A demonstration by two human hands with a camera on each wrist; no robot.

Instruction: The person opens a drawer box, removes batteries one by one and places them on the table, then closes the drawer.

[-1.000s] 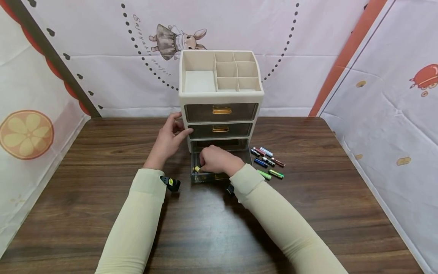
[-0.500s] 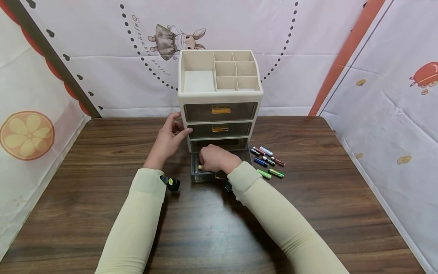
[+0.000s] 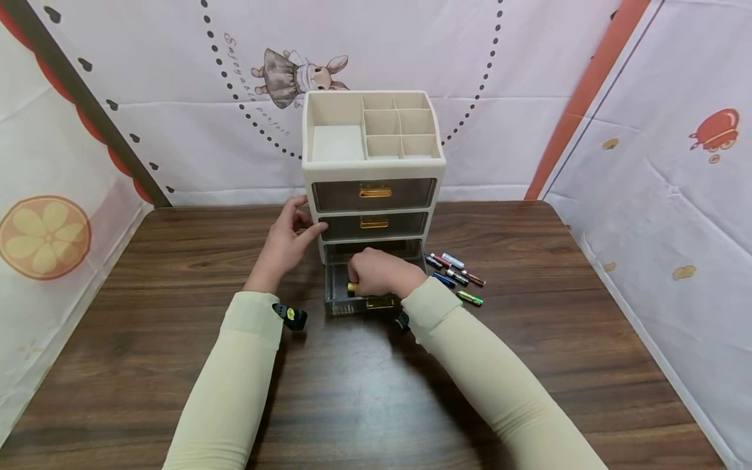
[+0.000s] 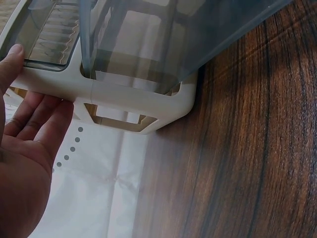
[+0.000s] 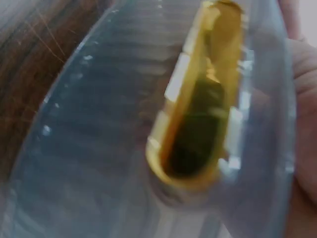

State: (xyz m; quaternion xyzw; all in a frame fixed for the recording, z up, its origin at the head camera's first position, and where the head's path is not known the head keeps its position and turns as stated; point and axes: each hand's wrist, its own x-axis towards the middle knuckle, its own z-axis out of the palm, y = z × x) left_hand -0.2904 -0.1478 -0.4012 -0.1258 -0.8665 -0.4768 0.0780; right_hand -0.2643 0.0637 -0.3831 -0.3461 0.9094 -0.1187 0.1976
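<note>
My left hand [image 3: 284, 243] grips the left side edge of the cream desk organizer [image 3: 374, 171]. In the left wrist view its thumb [image 4: 12, 62] lies on the front and the fingers bend round the side. The clear bottom drawer [image 3: 337, 274] is pulled out. Inside it, my right hand [image 3: 382, 271] pinches a small yellow cylinder, seemingly a battery [image 3: 352, 288], mostly hidden by the fingers. In the right wrist view the drawer's gold handle [image 5: 198, 124] and clear front block the fingertips.
Several small coloured batteries [image 3: 457, 277] lie on the wooden table [image 3: 529, 339] right of the drawer, one green [image 3: 470, 298] nearer the front. The two upper drawers [image 3: 375, 194] are closed. A printed cloth [image 3: 247, 163] hangs behind the organizer.
The right hand has shifted slightly right within the drawer, and the yellow battery has moved along with it. The left hand keeps its hold on the organizer. The head view has tilted a little.
</note>
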